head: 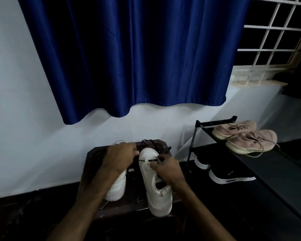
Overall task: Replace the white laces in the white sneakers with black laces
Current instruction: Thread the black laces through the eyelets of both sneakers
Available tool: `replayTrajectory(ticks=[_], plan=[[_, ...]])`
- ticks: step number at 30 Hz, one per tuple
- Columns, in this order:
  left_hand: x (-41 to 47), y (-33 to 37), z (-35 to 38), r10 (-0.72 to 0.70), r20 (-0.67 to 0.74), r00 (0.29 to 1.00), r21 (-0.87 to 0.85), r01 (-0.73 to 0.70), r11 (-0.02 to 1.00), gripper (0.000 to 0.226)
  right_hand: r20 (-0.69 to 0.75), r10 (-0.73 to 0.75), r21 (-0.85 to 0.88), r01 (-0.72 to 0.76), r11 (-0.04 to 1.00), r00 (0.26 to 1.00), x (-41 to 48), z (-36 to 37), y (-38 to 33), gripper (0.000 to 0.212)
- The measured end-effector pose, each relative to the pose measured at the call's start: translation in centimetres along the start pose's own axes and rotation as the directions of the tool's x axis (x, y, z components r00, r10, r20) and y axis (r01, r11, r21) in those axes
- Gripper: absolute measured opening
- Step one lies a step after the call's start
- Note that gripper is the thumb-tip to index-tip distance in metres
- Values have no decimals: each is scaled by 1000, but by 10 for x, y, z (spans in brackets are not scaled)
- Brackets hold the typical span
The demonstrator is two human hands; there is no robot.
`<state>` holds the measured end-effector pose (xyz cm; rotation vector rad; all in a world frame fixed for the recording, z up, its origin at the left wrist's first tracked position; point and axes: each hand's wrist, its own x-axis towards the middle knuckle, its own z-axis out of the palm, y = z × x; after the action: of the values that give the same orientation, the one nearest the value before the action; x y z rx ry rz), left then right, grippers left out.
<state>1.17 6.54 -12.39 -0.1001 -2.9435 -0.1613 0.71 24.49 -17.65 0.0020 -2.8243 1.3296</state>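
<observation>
Dim light falls on a pale wall with a blue curtain (129, 56) hanging over it, and below it a small dark desk (94, 153) carries the work. On it, the right hand (167, 169) has its fingers pressed together, pinching a black lace (152, 160) where it crosses the front eyelets of the right white sneaker (156, 193). That sneaker lies toe away from the camera, heel at the near edge of the desk. The left hand (120, 157) is curled, its fingertips closed at the other end of the same lace just beside the sneaker's toe; what exactly it grips is blurred. Under its wrist stands the left white sneaker (116, 188), partly hidden. More black lace lies in a loose tangle (151, 142) at the far edge of the desk. To the right, a black shoe rack (268, 164) holds pink shoes (245, 138) on top and black shoes (228, 174) below. A white window grille (274, 33) shows at the upper right.
</observation>
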Motion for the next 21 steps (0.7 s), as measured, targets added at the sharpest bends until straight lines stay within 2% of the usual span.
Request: replayTrajectory(ticks=[2,4,7,12,15,18,21], plan=[[2,17,14,64,115,991,107,-76,991,25,8,5,2,-5,1000,1000,-2,0,-2,37],[2,23,20,71,161,984,134,-93,987,29,20,-2,-4,2,1000,1000,-3,0,-3,38],[5,17,24,45,112,993,25,-48,999,28,10,-3,4,3,1000,1000,-2,-1,-2,43],[0,11,25,13,53,999,-125,-6,992,24,-40,-53,-43,51,998,998,-2,-5,-5,36],[0,12,26,-24,30,999,-163,29,986,26,-11,-72,-175,69,982,997,4,-11,-11,24],[-1,15,27,-31,35,999,-135,35,990,27,39,-98,-356,105,928,994,10,-18,-23,19],[0,15,28,-73,71,995,-178,85,980,25,73,-88,-455,111,883,993,17,-18,-32,16]])
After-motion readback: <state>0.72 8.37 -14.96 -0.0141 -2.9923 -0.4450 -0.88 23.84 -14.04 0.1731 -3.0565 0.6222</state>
